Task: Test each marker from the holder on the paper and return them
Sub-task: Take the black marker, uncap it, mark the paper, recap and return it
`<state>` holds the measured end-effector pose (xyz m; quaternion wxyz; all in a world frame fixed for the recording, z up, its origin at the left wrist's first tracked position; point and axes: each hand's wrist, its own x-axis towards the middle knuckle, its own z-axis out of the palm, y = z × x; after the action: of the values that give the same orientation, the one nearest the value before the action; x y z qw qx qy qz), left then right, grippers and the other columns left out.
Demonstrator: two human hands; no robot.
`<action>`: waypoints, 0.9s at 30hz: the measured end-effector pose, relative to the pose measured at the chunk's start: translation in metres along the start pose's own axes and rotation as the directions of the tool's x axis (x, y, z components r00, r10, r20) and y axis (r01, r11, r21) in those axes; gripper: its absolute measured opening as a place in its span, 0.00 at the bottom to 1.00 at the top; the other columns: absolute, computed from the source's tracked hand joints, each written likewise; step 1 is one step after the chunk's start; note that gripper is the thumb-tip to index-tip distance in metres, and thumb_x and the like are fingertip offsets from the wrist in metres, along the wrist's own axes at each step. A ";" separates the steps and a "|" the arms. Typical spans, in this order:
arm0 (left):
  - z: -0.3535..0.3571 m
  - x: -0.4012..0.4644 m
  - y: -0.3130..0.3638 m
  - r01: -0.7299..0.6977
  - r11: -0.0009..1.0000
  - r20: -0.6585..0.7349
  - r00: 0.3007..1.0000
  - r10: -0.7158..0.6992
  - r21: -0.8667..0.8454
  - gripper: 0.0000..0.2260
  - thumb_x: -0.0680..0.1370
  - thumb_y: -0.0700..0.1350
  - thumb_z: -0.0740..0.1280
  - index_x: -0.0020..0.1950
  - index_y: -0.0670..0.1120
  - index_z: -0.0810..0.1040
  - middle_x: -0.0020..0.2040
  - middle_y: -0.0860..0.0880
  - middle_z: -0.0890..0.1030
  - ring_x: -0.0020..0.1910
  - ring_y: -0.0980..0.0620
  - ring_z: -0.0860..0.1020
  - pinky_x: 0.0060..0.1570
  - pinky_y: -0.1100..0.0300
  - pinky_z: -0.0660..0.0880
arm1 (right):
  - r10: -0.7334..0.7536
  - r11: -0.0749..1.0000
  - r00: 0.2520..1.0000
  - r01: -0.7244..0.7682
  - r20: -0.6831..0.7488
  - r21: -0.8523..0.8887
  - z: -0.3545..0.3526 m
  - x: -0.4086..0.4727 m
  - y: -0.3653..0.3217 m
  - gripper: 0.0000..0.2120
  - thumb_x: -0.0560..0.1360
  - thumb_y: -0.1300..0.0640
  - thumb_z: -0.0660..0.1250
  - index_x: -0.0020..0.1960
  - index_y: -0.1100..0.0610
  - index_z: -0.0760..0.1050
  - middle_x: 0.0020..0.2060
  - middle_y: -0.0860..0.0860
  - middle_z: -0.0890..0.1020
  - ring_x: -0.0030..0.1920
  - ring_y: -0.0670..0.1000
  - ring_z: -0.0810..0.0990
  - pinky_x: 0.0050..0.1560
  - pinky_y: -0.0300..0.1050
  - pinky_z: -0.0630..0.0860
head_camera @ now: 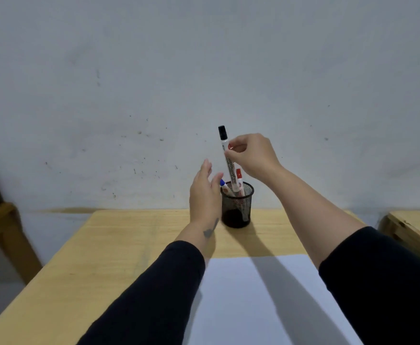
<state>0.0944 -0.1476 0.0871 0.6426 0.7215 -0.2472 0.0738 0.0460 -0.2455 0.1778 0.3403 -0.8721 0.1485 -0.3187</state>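
Observation:
A black mesh holder (237, 207) stands at the far edge of the wooden table (104, 257). My right hand (252, 155) pinches a white marker with a black cap (225, 155), held upright with its lower end still inside the holder. A red-capped marker (239, 179) and a blue-capped marker (223, 184) stand in the holder. My left hand (204, 192) is open, fingers apart, just left of the holder's rim. A blank white sheet of paper (266, 302) lies near me, partly under my forearms.
A marked grey wall rises right behind the table. A wooden chair or stool (2, 225) sits to the left, and another wooden piece of furniture (413, 230) to the right.

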 end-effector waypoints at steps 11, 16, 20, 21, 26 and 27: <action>-0.065 -0.052 0.039 0.046 0.998 0.126 0.991 -0.039 -0.053 0.06 0.74 0.37 0.70 0.45 0.48 0.79 0.41 0.43 0.82 0.45 0.45 0.83 0.40 0.61 0.81 | 0.009 0.996 0.970 0.014 0.243 -0.092 0.010 -0.099 0.011 0.11 0.77 0.53 0.66 0.53 0.56 0.83 0.40 0.48 0.83 0.48 0.50 0.78 0.47 0.41 0.74; -0.069 -0.071 0.039 0.109 0.977 -0.006 0.994 -0.112 -0.183 0.04 0.74 0.36 0.71 0.43 0.44 0.78 0.41 0.42 0.83 0.40 0.50 0.83 0.37 0.64 0.81 | 0.236 0.954 0.965 -0.208 -0.117 0.215 0.021 -0.129 0.013 0.09 0.75 0.54 0.67 0.44 0.59 0.81 0.34 0.50 0.81 0.34 0.50 0.78 0.40 0.34 0.77; -0.061 -0.089 0.039 0.132 0.949 0.004 0.991 -0.136 -0.287 0.06 0.74 0.37 0.71 0.41 0.47 0.78 0.41 0.43 0.83 0.41 0.50 0.83 0.36 0.65 0.79 | 0.572 0.323 0.711 -0.653 0.408 0.685 0.018 -0.146 0.001 0.19 0.76 0.46 0.66 0.43 0.63 0.75 0.34 0.57 0.80 0.34 0.53 0.79 0.34 0.44 0.81; -0.059 -0.093 0.037 0.143 0.940 0.024 0.989 -0.143 -0.309 0.07 0.74 0.37 0.71 0.41 0.47 0.78 0.41 0.43 0.83 0.41 0.49 0.83 0.36 0.65 0.79 | 0.548 0.220 0.683 -0.674 0.483 0.705 0.018 -0.146 0.002 0.19 0.76 0.45 0.66 0.44 0.63 0.75 0.37 0.57 0.80 0.36 0.52 0.80 0.32 0.42 0.82; -0.063 -0.105 0.025 0.124 0.971 0.036 0.992 -0.119 -0.205 0.04 0.73 0.36 0.71 0.44 0.45 0.82 0.38 0.48 0.82 0.39 0.53 0.81 0.34 0.68 0.78 | 0.516 0.114 0.717 -0.599 0.468 0.792 0.016 -0.144 0.009 0.09 0.78 0.59 0.66 0.44 0.65 0.76 0.37 0.58 0.80 0.33 0.51 0.82 0.29 0.38 0.82; -0.065 -0.106 0.023 0.105 0.980 0.044 0.994 -0.099 -0.169 0.04 0.74 0.36 0.71 0.45 0.44 0.83 0.38 0.49 0.82 0.38 0.54 0.81 0.34 0.68 0.78 | 0.511 0.128 0.726 -0.594 0.461 0.794 0.017 -0.144 0.010 0.09 0.77 0.60 0.66 0.43 0.66 0.76 0.37 0.58 0.80 0.31 0.51 0.82 0.29 0.38 0.82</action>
<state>0.0060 -0.0584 0.0736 0.7005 0.6767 -0.2264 0.0064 -0.0517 -0.1763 0.0959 0.8563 -0.4249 0.2449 -0.1619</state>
